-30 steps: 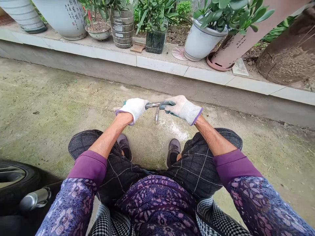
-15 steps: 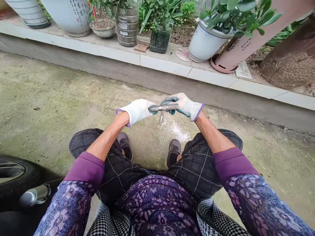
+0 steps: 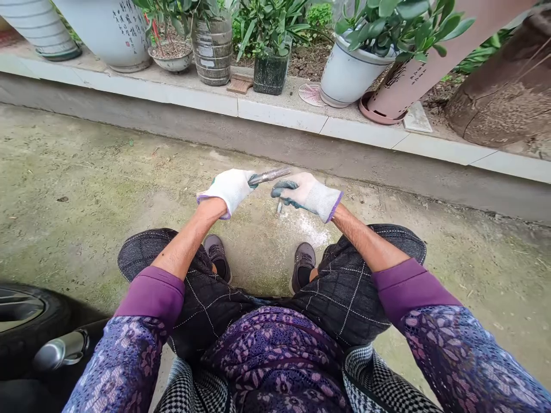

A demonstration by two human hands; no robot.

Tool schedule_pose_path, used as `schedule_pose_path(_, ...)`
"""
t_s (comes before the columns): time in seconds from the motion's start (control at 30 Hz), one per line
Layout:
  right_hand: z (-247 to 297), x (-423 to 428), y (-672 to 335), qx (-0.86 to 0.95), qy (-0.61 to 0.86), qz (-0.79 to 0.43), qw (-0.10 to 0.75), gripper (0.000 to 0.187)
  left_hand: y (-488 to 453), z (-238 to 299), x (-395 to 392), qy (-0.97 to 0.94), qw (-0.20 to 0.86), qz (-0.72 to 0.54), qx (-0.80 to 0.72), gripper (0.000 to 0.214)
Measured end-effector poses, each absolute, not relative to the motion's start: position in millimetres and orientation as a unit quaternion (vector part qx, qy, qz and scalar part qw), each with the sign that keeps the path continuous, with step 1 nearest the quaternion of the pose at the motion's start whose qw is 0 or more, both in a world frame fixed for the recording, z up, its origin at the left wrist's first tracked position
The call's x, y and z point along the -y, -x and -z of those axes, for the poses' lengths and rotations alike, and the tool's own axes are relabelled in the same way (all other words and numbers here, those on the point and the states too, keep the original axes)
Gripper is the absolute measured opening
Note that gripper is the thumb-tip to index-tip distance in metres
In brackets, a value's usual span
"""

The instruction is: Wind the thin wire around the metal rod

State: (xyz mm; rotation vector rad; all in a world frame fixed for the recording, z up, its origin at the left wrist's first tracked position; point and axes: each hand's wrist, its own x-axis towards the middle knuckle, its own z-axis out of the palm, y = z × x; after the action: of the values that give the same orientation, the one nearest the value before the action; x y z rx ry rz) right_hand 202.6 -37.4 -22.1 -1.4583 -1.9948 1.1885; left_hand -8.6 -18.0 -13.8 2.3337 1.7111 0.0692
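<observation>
My left hand (image 3: pixel 235 191), in a white knit glove with a dark green palm, is closed around one end of a short grey metal rod (image 3: pixel 272 175). The rod's free end points right and slightly away from me, with a shiny stretch along its middle. My right hand (image 3: pixel 306 195), gloved alike, is just below and right of that end. Its fingers are loosely bent and parted, with nothing visible in them. A short light metal piece (image 3: pixel 279 207) shows beneath the right fingertips; whether it lies on the ground or touches the glove I cannot tell.
White powder (image 3: pixel 312 226) is scattered on the concrete between my shoes. Ahead runs a low tiled ledge (image 3: pixel 279 117) with potted plants, including a white pot (image 3: pixel 350 74) and a pink planter (image 3: pixel 398 92). At left are a tire (image 3: pixel 26 321) and a metal flask (image 3: pixel 58 351).
My right hand has let go of the rod and dropped slightly below it. The left hand has shifted a little left, and the rod's free end has tilted up. The view has turned slightly.
</observation>
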Motion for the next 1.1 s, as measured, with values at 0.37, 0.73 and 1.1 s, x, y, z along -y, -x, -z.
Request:
schedule_pose_path(0.37, 9, 21, -217, 0.707, 0.541, -0.376, 0.255, 0.025, 1, 20, 25, -0.849, 0.062, 0.146, -0.504, 0.036)
schedule_pose_path(0.73, 30, 16, -202, 0.615, 0.533, -0.503, 0.291, 0.017, 11, 4, 29, -0.844, 0.103, 0.024, -0.526, 0.037)
schedule_pose_path(1.1, 12, 47, -205, 0.707, 0.519, -0.416, 0.24, 0.027, 9, 11, 15, -0.808, 0.065, 0.065, -0.583, 0.038)
